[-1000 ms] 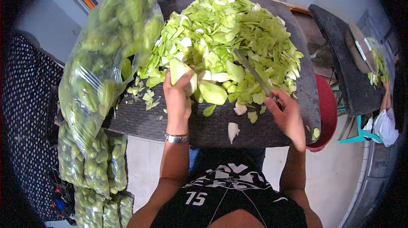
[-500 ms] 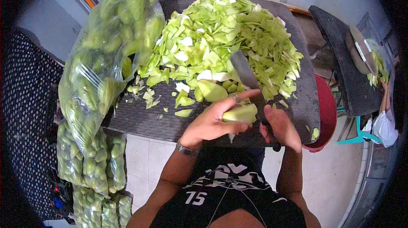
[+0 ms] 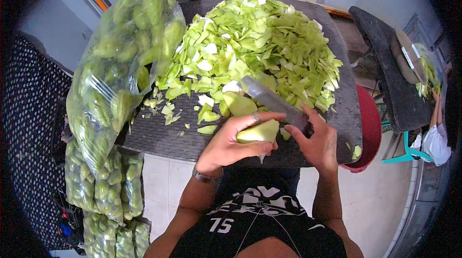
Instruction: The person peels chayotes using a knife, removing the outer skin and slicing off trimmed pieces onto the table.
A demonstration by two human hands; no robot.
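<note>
My left hand is closed around a pale green, cut chayote above the table's near edge. To its right, my right hand grips a knife. The broad blade slants up and left over the chayote pieces, and the handle is hidden by my fingers. Just beyond my left hand lies a larger chayote piece. A big heap of thin chayote slices covers the far part of the dark table.
A large clear plastic bag of whole chayotes leans on the table's left side. More filled bags are stacked below it. A red tub stands at the right. Beyond it, another person's arm reaches to a second table.
The knife blade has swung left and lower, turning flatter. My right hand has opened its thumb and forefinger around the blade's base. My left hand has shifted slightly left with the chayote.
</note>
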